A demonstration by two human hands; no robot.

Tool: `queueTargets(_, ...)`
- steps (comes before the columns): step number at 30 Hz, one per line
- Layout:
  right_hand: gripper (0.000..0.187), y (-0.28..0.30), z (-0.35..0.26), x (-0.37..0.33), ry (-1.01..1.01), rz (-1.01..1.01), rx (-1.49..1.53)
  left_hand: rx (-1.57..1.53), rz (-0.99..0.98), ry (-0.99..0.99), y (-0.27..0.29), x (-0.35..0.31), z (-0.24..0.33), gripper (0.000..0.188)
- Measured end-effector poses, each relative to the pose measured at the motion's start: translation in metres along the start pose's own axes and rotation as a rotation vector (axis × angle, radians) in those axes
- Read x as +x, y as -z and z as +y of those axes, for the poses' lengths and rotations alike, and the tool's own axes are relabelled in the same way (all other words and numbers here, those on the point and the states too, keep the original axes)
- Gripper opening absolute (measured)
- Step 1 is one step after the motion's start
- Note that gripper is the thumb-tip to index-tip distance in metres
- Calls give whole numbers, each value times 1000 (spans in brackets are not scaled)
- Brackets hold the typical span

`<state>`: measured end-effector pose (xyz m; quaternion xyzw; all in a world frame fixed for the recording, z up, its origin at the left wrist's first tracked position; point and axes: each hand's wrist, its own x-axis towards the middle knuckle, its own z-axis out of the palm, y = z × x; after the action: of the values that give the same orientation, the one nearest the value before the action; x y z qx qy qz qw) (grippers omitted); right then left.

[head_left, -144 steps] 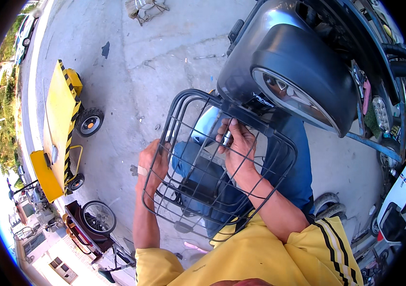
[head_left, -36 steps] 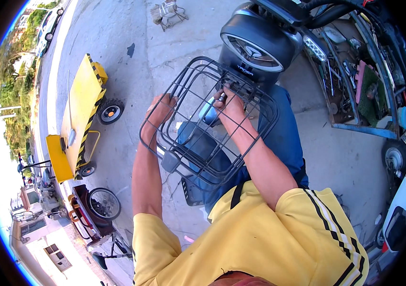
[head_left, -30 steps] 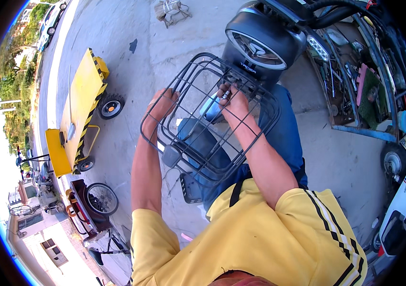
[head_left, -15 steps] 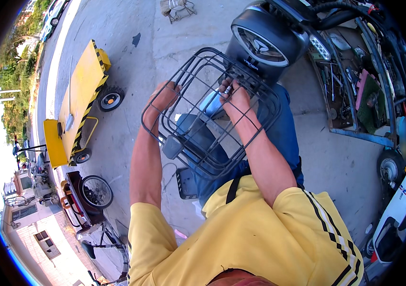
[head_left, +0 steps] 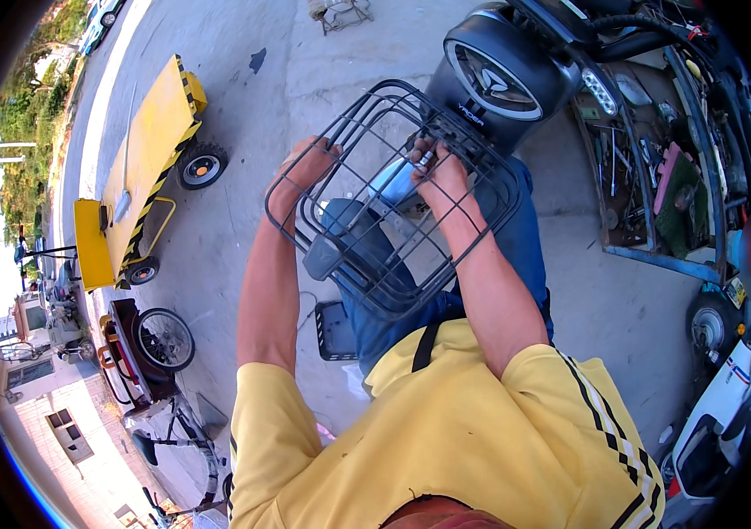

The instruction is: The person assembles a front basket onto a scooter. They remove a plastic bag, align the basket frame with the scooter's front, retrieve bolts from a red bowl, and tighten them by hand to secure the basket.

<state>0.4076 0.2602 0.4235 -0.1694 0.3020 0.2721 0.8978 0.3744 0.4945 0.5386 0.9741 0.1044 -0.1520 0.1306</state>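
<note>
A black wire basket (head_left: 366, 280) sits against the front of a dark scooter (head_left: 496, 84), below its round-edged headlight panel. Closed around the wires at the basket's left side is my left hand (head_left: 312, 163). My right hand (head_left: 442, 174) is seen through the wires, near the basket's scooter-side wall, fingers pinched on a small silver metal piece (head_left: 426, 160). Whether that piece is a socket or a fastener is too small to tell. A pale blue rounded object (head_left: 395, 183) shows behind the mesh, partly covered. A dark rounded block (head_left: 321, 259) is on the basket's near left corner.
On the right stands a blue metal frame rack (head_left: 671, 263) with tools and parts. A yellow flatbed cart (head_left: 148, 150) is at the left, with a parked cargo tricycle (head_left: 141, 353) nearer. A black plastic crate (head_left: 333, 331) lies on the ground beside my leg. A white scooter (head_left: 728, 397) stands at the right.
The view has shifted slightly. Both hands keep their holds, the left on the basket and the right at the silver piece; the basket is little moved.
</note>
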Motion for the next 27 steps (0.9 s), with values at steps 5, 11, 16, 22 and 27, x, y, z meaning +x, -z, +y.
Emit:
queueTargets(5,29,8,3,5,27,74,-26,-167,297,22,-2,-22,10,36)
queueTargets(11,33,18,-10,8,-97,-187,95,-368,612,-54,4,-46,20,22)
queueTargets(16,27,16,-2,-4,14,-55,-88,-940,727,51,-31,-69,29,20)
queueTargets(22,23,29,-4,-29,-76,-27,-362,-1921,477,58,-66,-71,56,22)
queueTargets(27,20,29,-13,-67,-38,-92,-795,-2018,160,232,-84,-78,81,22)
